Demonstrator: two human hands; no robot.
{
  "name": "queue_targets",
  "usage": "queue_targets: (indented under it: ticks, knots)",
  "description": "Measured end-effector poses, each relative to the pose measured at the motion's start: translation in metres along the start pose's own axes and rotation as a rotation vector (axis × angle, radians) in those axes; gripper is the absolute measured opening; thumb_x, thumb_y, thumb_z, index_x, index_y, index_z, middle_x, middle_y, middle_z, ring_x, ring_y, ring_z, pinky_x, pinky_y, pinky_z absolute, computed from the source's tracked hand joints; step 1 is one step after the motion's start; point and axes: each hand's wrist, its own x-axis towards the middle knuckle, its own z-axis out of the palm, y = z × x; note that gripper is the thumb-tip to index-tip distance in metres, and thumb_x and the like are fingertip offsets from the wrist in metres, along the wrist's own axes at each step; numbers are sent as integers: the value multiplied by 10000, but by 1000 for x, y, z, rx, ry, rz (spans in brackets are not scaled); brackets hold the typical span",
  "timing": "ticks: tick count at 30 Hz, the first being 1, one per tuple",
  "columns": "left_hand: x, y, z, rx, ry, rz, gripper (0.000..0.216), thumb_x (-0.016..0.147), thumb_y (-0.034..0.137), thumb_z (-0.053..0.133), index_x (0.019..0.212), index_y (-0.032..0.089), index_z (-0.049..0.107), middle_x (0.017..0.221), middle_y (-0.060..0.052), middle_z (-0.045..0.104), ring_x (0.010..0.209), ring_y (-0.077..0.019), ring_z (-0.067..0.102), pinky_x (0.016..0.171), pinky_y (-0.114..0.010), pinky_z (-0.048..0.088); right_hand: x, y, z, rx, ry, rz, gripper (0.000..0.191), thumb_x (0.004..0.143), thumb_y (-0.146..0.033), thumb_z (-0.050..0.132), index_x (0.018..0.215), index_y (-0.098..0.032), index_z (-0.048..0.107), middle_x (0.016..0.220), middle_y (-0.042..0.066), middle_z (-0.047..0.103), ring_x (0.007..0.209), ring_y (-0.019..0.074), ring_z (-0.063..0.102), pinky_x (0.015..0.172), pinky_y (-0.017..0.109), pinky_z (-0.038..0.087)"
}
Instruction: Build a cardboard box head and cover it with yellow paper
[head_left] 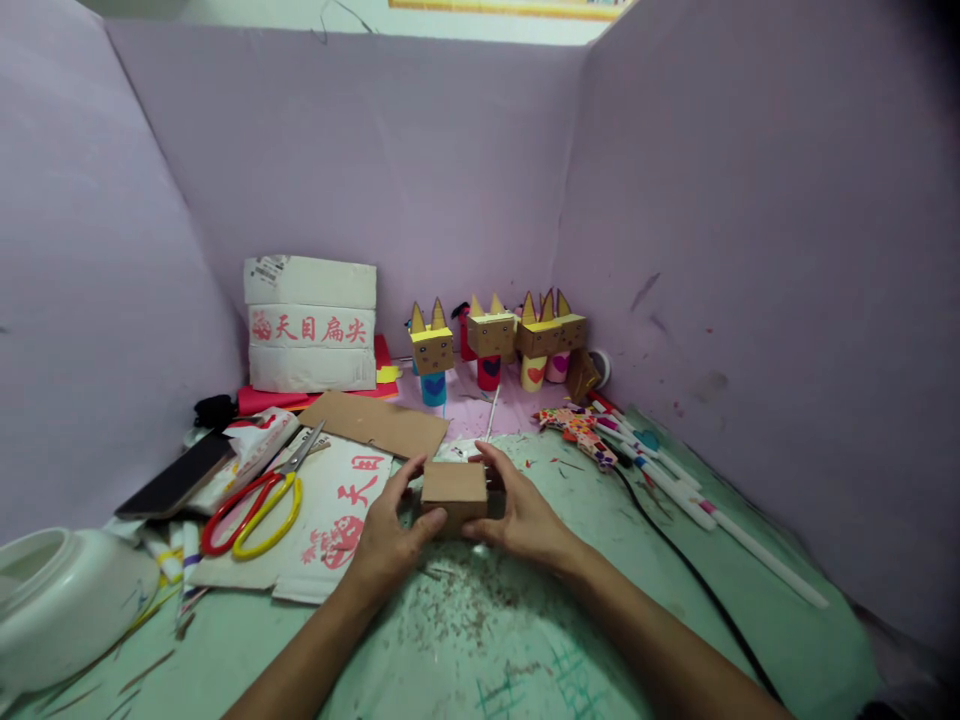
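Observation:
A small brown cardboard box (454, 488) sits between both my hands over the green mat (525, 640). My left hand (386, 535) grips its left side, thumb on the front and fingers curled behind. My right hand (521, 515) clasps its right side the same way. A flat piece of brown cardboard (375, 422) lies just behind the box.
Three cardboard animal figures (491, 345) stand at the back wall. A white printed carton (310, 325) stands back left. Red-and-yellow scissors (259, 500), a phone (176, 478) and a white tub (60, 595) lie left. Several markers (660, 470), a patterned glue gun (581, 432) and a black cable (697, 575) lie right.

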Motion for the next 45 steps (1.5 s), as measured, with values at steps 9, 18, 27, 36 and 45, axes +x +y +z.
queue_targets:
  ticks: [9,18,27,36,45]
  knots:
    - [-11,10,3,94,307,138,470,751,319,632,1189,191,522,1153,-99,586,960,-235,582,853,-395,483,5,-5,-1,190,196,144,862,551,-384,817,1284,-191,405,1042,81,596,1006,272,593,871,412,470]
    - [-11,14,4,84,334,134,273,751,294,606,996,176,630,965,-71,651,853,-215,607,795,-354,495,4,-6,-2,364,210,196,795,555,-376,821,1217,-155,440,900,62,673,918,258,642,865,405,470]
    - [-5,14,-5,-121,436,-36,180,664,330,659,730,163,682,524,29,597,501,-140,541,506,-259,447,3,-20,1,713,179,356,558,540,-356,805,1010,-197,550,980,74,702,891,271,697,736,379,566]
    - [-7,7,5,-77,176,66,883,598,374,779,1368,140,415,1386,-168,501,1237,-313,500,994,-417,439,0,-19,16,656,155,409,397,715,-455,702,963,-179,559,924,92,717,812,225,720,753,362,588]
    - [9,-5,-3,-273,-67,-103,1034,532,302,792,1422,113,302,1427,-194,447,1339,-357,393,1108,-455,317,8,1,-18,378,227,362,478,654,-659,700,695,-183,683,751,62,686,598,192,654,532,314,536]
